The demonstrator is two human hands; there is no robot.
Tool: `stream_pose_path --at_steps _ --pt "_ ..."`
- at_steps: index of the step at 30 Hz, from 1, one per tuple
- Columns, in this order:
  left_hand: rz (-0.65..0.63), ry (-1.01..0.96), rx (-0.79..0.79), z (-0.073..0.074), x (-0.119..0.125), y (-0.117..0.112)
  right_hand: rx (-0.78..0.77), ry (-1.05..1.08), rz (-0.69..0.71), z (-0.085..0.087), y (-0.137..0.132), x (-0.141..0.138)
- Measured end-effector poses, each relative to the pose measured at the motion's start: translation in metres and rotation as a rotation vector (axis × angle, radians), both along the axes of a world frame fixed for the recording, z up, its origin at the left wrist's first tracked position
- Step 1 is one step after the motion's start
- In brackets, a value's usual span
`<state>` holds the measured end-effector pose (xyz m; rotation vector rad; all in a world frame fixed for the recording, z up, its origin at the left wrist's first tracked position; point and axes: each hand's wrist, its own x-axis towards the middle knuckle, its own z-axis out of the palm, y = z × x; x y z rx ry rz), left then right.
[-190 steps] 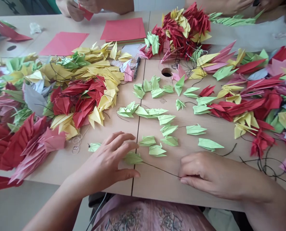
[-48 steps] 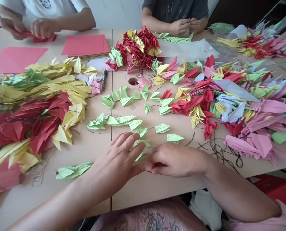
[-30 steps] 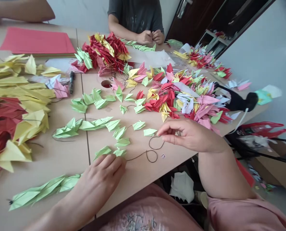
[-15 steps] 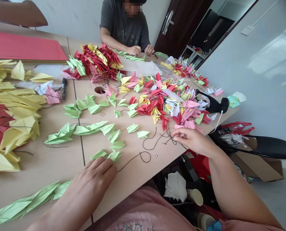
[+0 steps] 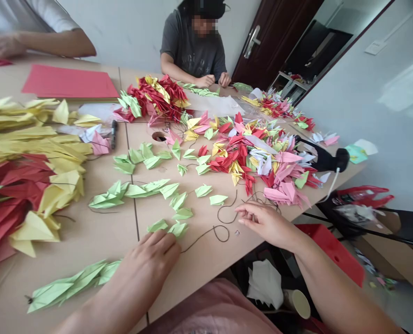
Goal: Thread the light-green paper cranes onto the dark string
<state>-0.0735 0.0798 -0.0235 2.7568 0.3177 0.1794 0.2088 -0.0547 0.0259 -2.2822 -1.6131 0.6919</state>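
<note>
My left hand (image 5: 150,262) lies on the wooden table (image 5: 206,260), its fingertips pressing a small light green paper crane (image 5: 173,228). A thin dark thread (image 5: 213,229) runs in loops from under that crane to my right hand (image 5: 267,222), which pinches the thread near the table's right edge. A strung row of green cranes (image 5: 70,285) lies flat to the left of my left arm. Several loose green cranes (image 5: 178,200) are scattered just beyond my hands.
Piles of yellow and red cranes (image 5: 25,171) fill the left side, a mixed pile (image 5: 258,157) the right. Red paper sheets (image 5: 69,83) lie at the back. One person (image 5: 195,48) sits opposite, another person's arm (image 5: 42,41) at back left. A black tool (image 5: 326,160) rests near the right edge.
My right hand has drawn back toward my left with the thread, after pulling it out to the right. My left hand stays on the green crane. The view has shifted slightly left.
</note>
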Motion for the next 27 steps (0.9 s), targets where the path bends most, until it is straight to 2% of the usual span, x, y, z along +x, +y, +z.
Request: stream_pose_path --at_steps 4,9,12,16,21,24,27 --pt "-0.010 0.079 0.014 0.013 0.002 -0.001 0.096 -0.016 0.081 -0.003 0.023 -0.017" --pt "-0.023 0.148 -0.027 0.025 0.003 -0.003 0.233 -0.040 0.202 -0.008 0.064 -0.032" --pt "-0.026 0.081 -0.029 0.024 0.002 -0.002 0.299 -0.060 0.292 -0.010 0.087 -0.044" --pt "0.013 -0.076 -0.016 0.027 0.000 0.004 0.359 -0.201 0.499 -0.015 0.110 -0.059" --pt "0.081 -0.116 -0.015 0.039 -0.002 0.013 0.419 -0.245 0.668 -0.024 0.121 -0.068" --pt "0.063 -0.110 -0.007 0.046 -0.006 0.014 0.520 -0.238 0.668 -0.027 0.118 -0.062" --pt "0.060 -0.101 -0.040 0.052 -0.014 0.014 0.554 -0.214 0.627 -0.030 0.113 -0.049"
